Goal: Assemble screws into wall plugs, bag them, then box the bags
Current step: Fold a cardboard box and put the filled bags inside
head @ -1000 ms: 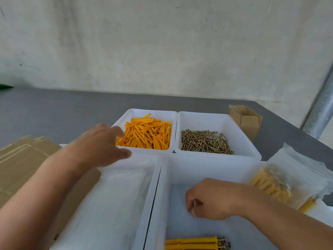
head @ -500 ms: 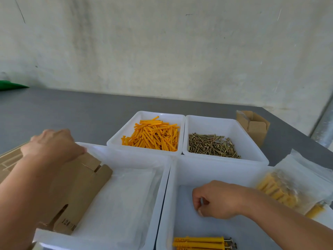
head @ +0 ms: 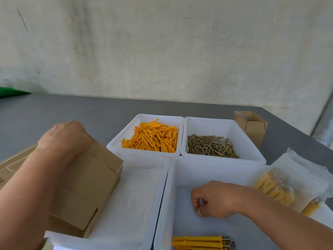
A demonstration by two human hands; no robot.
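Left hand [head: 63,139] has swung back toward the middle, and the brown folded cardboard box [head: 90,181] it grips by the top edge now hangs tilted over the near-left white plastic tray [head: 163,188]. Right hand [head: 214,201] sits low in the near-right white tray [head: 212,170], fingers curled in, can't tell if it's pinching anything. Yellow wall plugs with screws in them [head: 198,241] lie at that tray's front, just below the hand

A grey table [head: 72,112] is spanning the view and backing onto a scuffed pale wall [head: 162,51]. Four white bins [head: 207,127] are sitting on it in a two-by-two block. A green object [head: 12,92] is lying at far left, and a metal post [head: 324,127] is standing at far right.
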